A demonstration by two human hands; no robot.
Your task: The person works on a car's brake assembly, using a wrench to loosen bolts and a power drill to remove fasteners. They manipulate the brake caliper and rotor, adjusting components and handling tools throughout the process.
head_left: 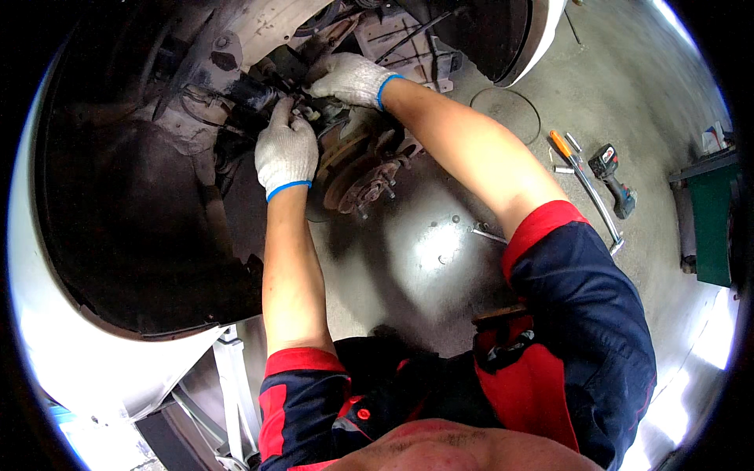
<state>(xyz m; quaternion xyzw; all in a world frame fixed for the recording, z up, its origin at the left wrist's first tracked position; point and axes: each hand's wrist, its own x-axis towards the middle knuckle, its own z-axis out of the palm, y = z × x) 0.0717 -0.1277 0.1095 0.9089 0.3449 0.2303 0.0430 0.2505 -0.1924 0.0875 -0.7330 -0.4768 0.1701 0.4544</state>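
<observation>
Both my hands wear grey-white knit gloves with blue cuffs and reach into a car's wheel well. My left hand (287, 151) is at the dark suspension parts above the brake disc, its index finger stretched out and the thumb beside it. Farther in and to the right, my right hand (349, 81) points inward, with its fingertips hidden among the parts. What either hand holds, if anything, I cannot make out. Just below them, the rusty brake disc (345, 169) and the wheel hub (375, 188) with its studs stand bare.
On the floor at right lie a long ratchet wrench with an orange handle (559, 144), loose sockets (564, 169) and a cordless impact driver (615, 182). A wrench (488, 234) lies beneath my right arm. A green cabinet (711, 224) stands far right; the dark wheel-arch liner (133, 212) curves at left.
</observation>
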